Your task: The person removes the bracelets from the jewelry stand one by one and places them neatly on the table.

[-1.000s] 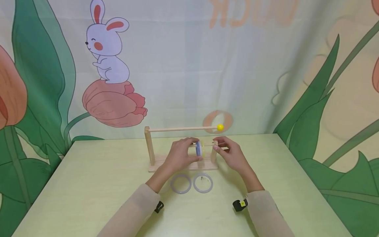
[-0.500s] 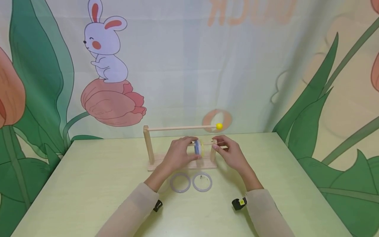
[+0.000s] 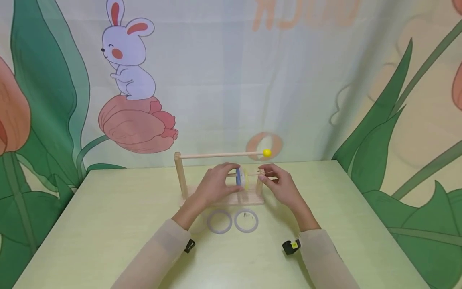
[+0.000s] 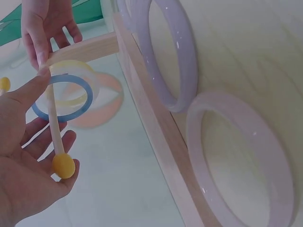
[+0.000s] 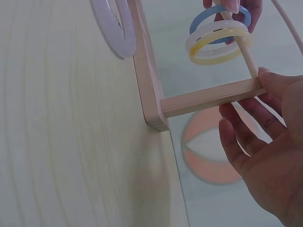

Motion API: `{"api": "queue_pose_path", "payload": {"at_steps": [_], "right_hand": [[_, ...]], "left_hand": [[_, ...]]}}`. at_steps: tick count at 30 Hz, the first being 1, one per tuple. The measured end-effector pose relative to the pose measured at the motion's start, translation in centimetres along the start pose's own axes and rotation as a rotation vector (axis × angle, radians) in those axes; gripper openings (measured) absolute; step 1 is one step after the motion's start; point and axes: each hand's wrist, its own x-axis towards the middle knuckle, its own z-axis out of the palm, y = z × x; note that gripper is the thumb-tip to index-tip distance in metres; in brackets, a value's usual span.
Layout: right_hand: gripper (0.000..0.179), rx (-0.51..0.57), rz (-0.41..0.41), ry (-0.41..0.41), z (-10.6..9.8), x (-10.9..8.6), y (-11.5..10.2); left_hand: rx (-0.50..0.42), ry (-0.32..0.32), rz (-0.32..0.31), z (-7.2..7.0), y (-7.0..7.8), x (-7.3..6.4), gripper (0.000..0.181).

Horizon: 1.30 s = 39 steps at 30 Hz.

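Pinching the blue ring (image 3: 238,178) with the left hand (image 3: 215,184), and the post (image 5: 208,99) with the right hand (image 3: 280,182), apparently to keep steady the rod (image 5: 248,59) between them.

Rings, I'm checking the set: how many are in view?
6: blue ring, white ring, yellow ring around the lower rod; two purple rings and pink ring on the table. Others may be hidden.

Light yellow-green worktop (image 3: 234,265). Wooden stand (image 3: 252,199) sits on it, toward back. Before stand, two light purple rings (image 3: 219,232) lie flat, side by side; pale pinkish ring (image 4: 262,142) near them.
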Motion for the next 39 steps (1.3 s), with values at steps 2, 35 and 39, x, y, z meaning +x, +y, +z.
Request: {"api": "queue_pose_path", "payload": {"at_steps": [2, 35, 39], "right_hand": [[0.03, 0.007, -0.011, 0.003, 0.0, 0.0, 0.0], [0.031, -0.003, -0.01, 0.027, 0.3, 1.1, 4.1], [0.031, 0.003, -0.013, 0.018, 0.4, 1.0, 4.1]], "left_hand": [[-0.001, 0.008, 0.002, -0.2, -0.1, 0.0, 0.068], [-0.11, 0.003, -0.025, -4.3, -3.5, -3.3, 0.066], [-0.114, -0.019, -0.052, -4.1, -4.0, -3.9, 0.065]]}}
